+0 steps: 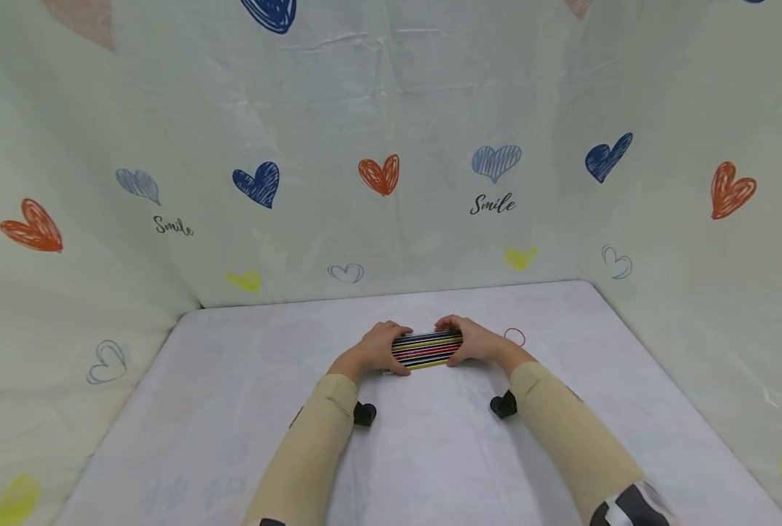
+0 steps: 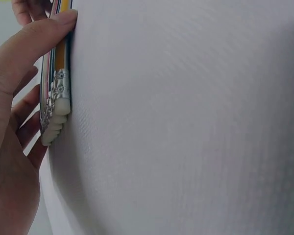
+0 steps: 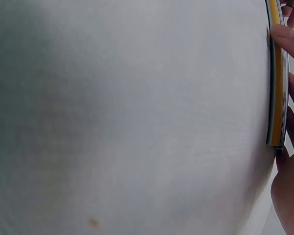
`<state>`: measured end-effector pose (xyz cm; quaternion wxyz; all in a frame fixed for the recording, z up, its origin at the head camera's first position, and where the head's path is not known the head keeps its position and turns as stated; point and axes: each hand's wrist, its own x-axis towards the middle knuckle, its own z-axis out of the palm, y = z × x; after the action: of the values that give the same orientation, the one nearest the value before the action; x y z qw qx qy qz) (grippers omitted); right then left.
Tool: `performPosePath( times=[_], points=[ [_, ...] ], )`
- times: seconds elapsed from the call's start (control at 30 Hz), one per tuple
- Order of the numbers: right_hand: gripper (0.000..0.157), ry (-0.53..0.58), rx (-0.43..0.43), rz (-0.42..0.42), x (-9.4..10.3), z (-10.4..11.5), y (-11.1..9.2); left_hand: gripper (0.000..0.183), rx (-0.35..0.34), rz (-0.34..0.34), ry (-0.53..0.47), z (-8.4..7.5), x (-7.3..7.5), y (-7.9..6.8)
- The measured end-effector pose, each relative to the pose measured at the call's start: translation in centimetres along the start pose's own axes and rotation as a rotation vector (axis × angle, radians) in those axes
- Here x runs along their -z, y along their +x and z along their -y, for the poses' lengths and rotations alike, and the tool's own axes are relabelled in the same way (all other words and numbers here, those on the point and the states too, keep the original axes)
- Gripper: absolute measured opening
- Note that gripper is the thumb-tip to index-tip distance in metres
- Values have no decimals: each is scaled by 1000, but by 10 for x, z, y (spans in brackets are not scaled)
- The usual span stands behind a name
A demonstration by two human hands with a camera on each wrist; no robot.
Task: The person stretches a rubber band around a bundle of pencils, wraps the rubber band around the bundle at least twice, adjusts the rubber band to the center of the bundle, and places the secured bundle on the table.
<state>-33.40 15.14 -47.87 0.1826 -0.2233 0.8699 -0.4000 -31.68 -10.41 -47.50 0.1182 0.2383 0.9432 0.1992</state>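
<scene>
Holding the row of pencils (image 1: 426, 350) from both ends, the left hand (image 1: 376, 348) and the right hand (image 1: 474, 340) are clamping on it, each thumb pressing the near side while the fingers are reaching behind the far side. The deciding relation is running sideways: the row is lying directly between the palms, its long axis pointing from one hand to the other, so neither hand is standing nearer. Eraser ends (image 2: 62, 106) are sitting inside the left hand; plain ends (image 3: 275, 145) are facing the right palm. A yellow pencil (image 3: 278, 98) is showing along the near side. Whether the row's full underside is touching the tabletop (image 1: 430, 446) the views are not settling, though it is appearing to rest there. On that white surface the row is lying close to the far edge, slightly right of its middle. A thin red ring (image 1: 515, 329) is lying just beyond the right wrist, towards the far right corner. Pale sleeves (image 1: 308, 453) are extending back to the near side, black devices (image 1: 365, 414) sitting at the wrists. Heart-printed sheeting (image 1: 423, 241) is rising behind the far edge and enclosing both sides.
</scene>
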Motion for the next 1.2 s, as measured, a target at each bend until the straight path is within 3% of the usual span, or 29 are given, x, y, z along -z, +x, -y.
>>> performPosePath(
  times=[0.37,0.63,1.03,1.2],
  points=[
    [72,5,48,54,-5,-1,-3,72,22,23,-61,2,-4,1],
    [69,15,59,55,-8,-4,-1,66,1,36,-104,4,-7,2],
    [60,-43,90,62,-11,2,-1,54,8,30,-117,4,-9,2],
    [60,-115,99,76,-11,3,-1,50,1,49,-96,1,-7,1]
  ],
)
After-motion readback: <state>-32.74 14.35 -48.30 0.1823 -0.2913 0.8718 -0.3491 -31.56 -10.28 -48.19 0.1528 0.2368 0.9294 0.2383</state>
